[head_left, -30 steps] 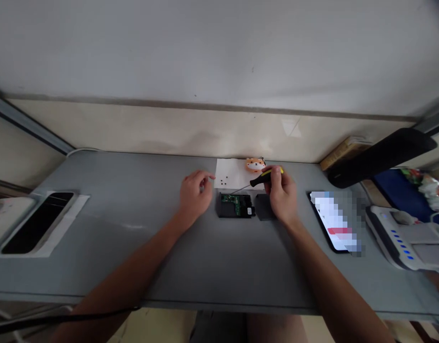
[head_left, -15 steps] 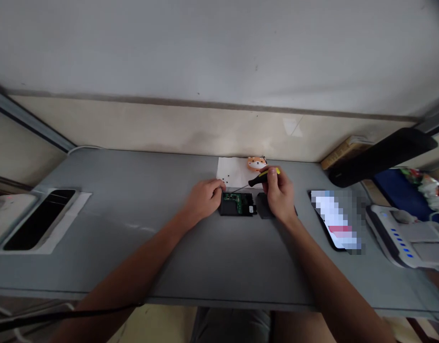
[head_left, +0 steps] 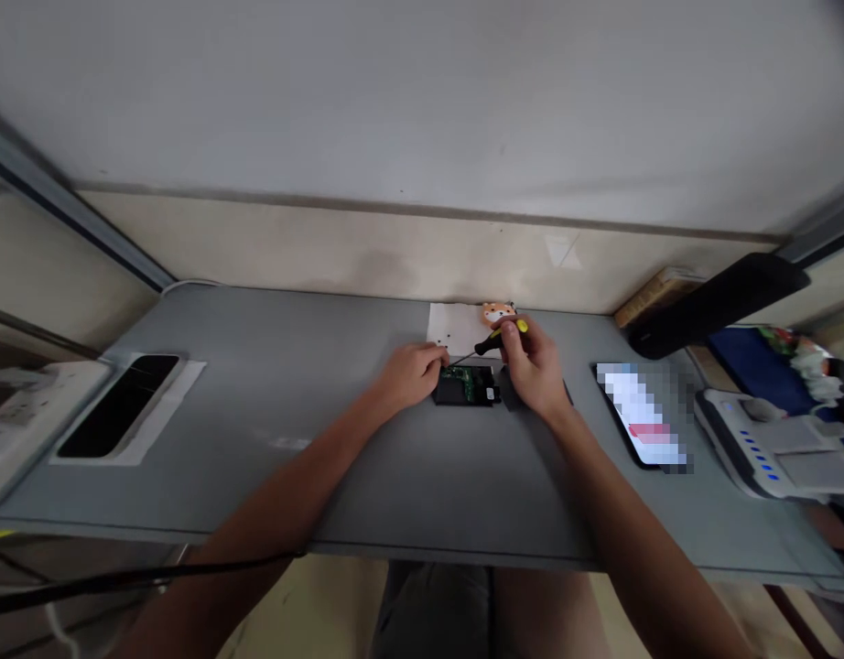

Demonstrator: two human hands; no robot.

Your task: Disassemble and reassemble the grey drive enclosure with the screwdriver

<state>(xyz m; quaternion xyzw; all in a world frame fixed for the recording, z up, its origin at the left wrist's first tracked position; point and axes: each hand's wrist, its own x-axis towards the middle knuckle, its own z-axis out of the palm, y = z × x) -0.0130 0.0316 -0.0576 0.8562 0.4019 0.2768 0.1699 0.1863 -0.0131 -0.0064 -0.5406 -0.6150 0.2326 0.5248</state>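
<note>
Far left: a white power strip sits at the counter's left edge, and a black phone lies on a white sheet beside it.
Your left hand: fingers curled, touching the upper left corner of the black case; you can't tell from here whether they grip it.
Centre: a green circuit board sits in that case, just below a white paper with small black screws on it.
Your right hand: closed in a pinch on a yellow-handled screwdriver, its thin shaft slanting down left to the board's upper edge.
Beside it: a dark cover, partly under your right hand.
Above it: an orange dog figurine.
Far right: a phone with a pixelated screen.
</note>
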